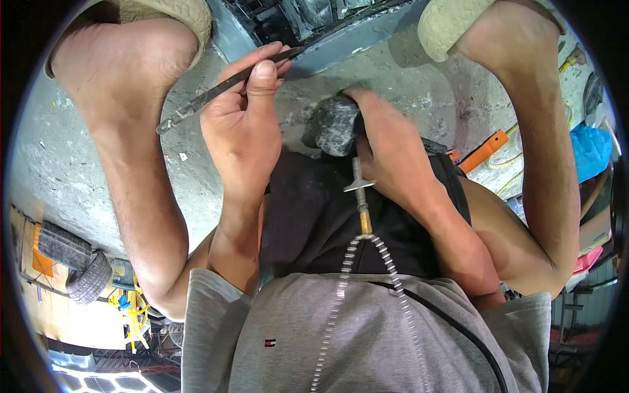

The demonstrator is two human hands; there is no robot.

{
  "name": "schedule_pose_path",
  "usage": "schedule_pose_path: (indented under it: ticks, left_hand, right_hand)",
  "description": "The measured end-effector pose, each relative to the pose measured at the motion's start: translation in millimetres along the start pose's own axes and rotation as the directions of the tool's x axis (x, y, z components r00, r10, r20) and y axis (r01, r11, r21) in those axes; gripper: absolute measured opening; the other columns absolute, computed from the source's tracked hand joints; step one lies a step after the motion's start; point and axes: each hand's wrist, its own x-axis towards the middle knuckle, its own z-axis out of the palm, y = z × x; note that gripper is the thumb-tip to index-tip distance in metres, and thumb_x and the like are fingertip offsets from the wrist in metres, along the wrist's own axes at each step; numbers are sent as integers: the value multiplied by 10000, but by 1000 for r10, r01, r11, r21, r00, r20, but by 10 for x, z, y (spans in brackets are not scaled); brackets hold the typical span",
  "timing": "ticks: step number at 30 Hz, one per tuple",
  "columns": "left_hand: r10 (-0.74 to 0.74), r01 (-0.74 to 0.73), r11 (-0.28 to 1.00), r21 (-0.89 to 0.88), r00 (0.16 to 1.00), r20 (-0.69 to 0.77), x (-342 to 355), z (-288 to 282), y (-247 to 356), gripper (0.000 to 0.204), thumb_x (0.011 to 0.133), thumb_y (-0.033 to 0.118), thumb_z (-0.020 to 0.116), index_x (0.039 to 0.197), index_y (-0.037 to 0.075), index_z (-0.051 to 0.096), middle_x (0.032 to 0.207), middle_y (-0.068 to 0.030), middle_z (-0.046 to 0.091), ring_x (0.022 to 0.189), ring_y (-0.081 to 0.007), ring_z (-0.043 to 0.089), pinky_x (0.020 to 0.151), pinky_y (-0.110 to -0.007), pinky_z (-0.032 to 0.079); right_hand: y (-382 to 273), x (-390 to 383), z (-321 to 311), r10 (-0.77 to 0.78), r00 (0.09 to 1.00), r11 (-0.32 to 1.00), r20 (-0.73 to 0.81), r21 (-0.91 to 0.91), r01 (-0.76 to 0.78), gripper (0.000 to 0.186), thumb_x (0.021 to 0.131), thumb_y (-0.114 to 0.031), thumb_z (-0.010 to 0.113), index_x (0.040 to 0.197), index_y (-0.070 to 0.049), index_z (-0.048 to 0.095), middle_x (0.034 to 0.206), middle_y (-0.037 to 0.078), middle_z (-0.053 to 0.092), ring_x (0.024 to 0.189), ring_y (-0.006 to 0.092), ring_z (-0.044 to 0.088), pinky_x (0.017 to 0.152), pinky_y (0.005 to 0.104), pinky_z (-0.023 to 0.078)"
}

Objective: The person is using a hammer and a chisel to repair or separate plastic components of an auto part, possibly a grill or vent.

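In my left hand (242, 111) I hold a slim dark metal chisel (216, 93), pinched between thumb and fingers. It slants from a worn end at the lower left to a tip by the grey metal edge of a boxy part (360, 42); I cannot tell whether the tip touches. My right hand (393, 131) is wrapped round a hammer with a dark, battered, rounded head (337, 124), slightly blurred. Its head sits below and right of the chisel tip. My fingers and wrist hide much of its handle.
Both my legs frame the work, with sandals (187, 26) near the part. At right lie an orange bar-shaped tool (483, 150), yellow cord and a blue plastic bag (590, 150). Tyres (90, 276) and yellow straps (136, 314) are at left. A beaded chain (345, 275) with a pendant hangs over my lap.
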Motion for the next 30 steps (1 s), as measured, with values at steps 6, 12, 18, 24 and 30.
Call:
schedule_pose_path:
  ticks: [6,12,18,24,30]
  left_hand:
    - [115,-114,990,86,993,-4,-20,65,-122,178,1014,122,649,1107,-1,737,1035,-86,759,955,-146,698,886,-274,534]
    - [318,-328,897,296,944,81,-48,35,-142,200,1041,70,586,1150,-61,691,1134,-135,733,1039,-189,694,977,-314,541]
    - [299,-311,884,349,950,91,-83,77,-80,188,1032,67,601,1150,-42,698,1101,-120,744,1045,-178,694,979,-312,528]
    - [302,-299,874,384,952,54,-69,62,-121,140,997,108,646,1095,74,741,956,-92,755,824,-174,720,771,-294,558]
    - [298,-313,887,338,950,97,-75,76,-116,155,1025,69,606,1124,13,712,1088,-77,753,872,-123,698,848,-275,547]
  right_hand:
    - [-86,-20,-39,82,997,963,7,258,-81,632,772,81,606,1382,-29,485,1090,232,617,985,420,615,867,454,511]
    - [19,-28,-40,56,995,985,-85,168,-41,649,786,36,636,1409,-45,474,1113,231,604,1009,407,607,874,441,508]
    - [32,-43,-62,65,996,994,-58,87,-60,666,785,44,627,1424,-55,471,1126,214,600,1016,379,601,904,441,508]
    - [48,-39,-49,78,996,992,-41,97,-74,677,779,45,630,1430,-55,472,1114,210,600,1012,369,604,909,438,509]
    - [37,-33,-89,92,996,990,-14,105,-90,662,776,46,632,1415,-45,487,1103,218,604,995,381,606,899,439,512]
